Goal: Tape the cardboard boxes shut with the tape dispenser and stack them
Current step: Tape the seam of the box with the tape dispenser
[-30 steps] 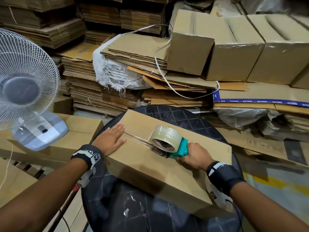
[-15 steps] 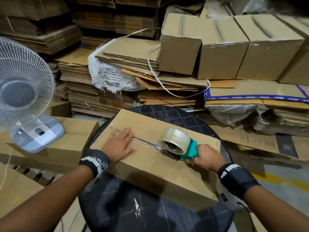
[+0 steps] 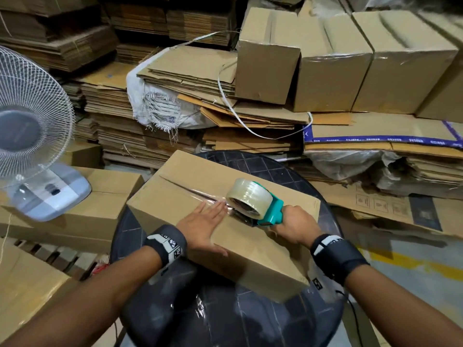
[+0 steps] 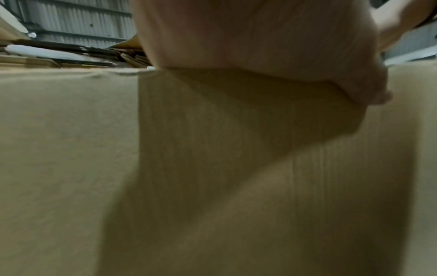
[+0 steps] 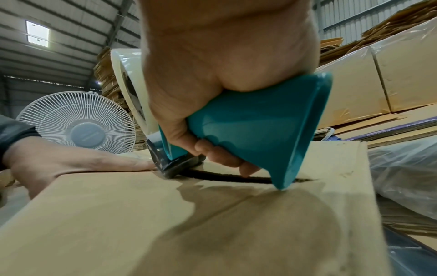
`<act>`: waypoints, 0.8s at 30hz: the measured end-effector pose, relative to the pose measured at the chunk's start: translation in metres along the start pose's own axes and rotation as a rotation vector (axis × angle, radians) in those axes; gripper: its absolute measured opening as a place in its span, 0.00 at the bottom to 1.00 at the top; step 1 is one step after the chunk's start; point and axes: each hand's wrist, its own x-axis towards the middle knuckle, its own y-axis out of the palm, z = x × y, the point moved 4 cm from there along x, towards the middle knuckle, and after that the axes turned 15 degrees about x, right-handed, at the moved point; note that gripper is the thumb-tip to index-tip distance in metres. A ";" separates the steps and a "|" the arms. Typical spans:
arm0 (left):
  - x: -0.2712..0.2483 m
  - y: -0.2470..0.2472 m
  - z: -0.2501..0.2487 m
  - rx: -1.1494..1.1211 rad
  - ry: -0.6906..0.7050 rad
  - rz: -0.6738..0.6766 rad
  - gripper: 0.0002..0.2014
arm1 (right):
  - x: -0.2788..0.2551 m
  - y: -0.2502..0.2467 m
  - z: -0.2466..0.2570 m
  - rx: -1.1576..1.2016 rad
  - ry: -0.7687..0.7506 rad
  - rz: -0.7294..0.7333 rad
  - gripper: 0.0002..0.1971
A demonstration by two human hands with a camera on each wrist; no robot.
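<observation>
On the cardboard box point(image 3: 175, 196), left hand point(image 3: 203, 221) flat, fingers straight; right hand point(image 3: 295, 224) gripping teal tape dispenser point(image 3: 270, 211); no legible writing

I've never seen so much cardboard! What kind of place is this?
Probably a warehouse or packing shop for cardboard boxes. Flattened cardboard is stacked high, made-up boxes sit in a row, and the right wrist view shows a metal shed roof overhead.

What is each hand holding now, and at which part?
The right hand grips the tape dispenser by its teal handle. The left hand holds nothing; it presses flat on the cardboard box.
</observation>
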 end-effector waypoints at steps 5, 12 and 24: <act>0.012 0.002 0.029 0.016 0.011 0.013 0.65 | 0.023 0.001 0.011 0.002 -0.004 -0.022 0.18; 0.015 0.007 0.031 -0.008 0.008 0.007 0.69 | 0.019 -0.014 -0.009 -0.007 -0.014 0.013 0.18; 0.013 0.004 0.029 0.033 0.005 -0.007 0.66 | -0.029 -0.035 -0.084 0.103 -0.004 0.021 0.14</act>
